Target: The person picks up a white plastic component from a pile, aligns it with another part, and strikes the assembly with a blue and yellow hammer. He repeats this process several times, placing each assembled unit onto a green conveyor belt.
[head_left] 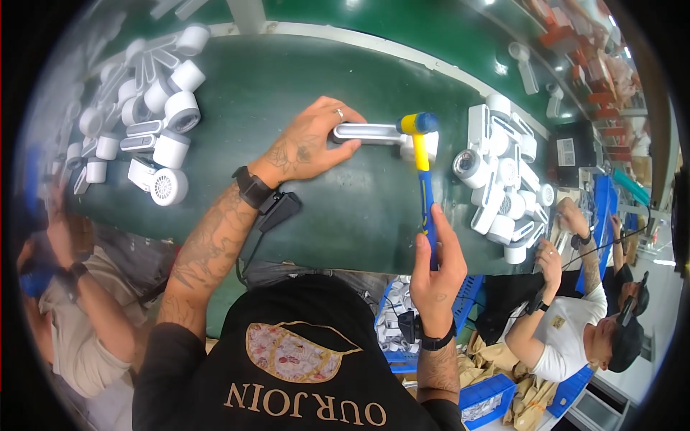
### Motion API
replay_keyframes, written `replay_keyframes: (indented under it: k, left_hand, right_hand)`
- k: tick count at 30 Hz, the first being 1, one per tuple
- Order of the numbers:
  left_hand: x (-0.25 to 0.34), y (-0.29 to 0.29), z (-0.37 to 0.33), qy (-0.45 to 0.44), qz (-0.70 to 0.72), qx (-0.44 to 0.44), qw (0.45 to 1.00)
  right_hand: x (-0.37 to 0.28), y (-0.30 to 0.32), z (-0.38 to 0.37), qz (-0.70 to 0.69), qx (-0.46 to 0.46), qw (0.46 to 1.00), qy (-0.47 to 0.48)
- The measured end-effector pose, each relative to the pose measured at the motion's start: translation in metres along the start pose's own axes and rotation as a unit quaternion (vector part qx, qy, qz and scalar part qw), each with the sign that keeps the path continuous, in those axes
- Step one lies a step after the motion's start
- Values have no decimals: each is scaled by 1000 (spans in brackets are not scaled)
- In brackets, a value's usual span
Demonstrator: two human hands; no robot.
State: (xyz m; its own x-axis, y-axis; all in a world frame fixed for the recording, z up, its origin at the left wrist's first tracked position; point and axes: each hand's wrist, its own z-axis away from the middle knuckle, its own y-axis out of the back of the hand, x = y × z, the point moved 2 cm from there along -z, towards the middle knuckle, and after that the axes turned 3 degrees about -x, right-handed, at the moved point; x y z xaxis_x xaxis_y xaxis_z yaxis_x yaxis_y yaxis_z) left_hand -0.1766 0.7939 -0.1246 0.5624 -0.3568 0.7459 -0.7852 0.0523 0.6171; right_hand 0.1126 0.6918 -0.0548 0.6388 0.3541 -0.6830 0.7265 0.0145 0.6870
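Observation:
On the green tabletop (345, 194), a white plastic part (374, 132) with a long slotted handle and a round end lies crosswise. My left hand (313, 140), a ring on one finger, is closed around the handle's left end. In my right hand (438, 258) is a mallet (422, 172) with a blue and yellow handle, gripped low near the table's front edge. The mallet's yellow and blue head is over the part's round end and partly hides it. Whether the head touches the part, I cannot tell.
Similar white parts are heaped at the left (169, 108) and the right (496, 172). A small black device (280, 210) hangs by my left wrist. Blue crates (485, 399) stand below the table's front edge. Co-workers sit at left and right, one co-worker's hand (550, 262) close to the right heap.

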Motion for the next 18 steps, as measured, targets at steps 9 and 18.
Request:
replay_keyframes:
  k: [9, 18]
  left_hand:
    - [9, -7, -6, -36, 44, 21, 998]
    - [6, -9, -6, -20, 8, 1, 1000]
  right_hand:
    - [-17, 3, 4, 70, -25, 996, 40]
    - [-16, 3, 3, 134, -66, 989, 5]
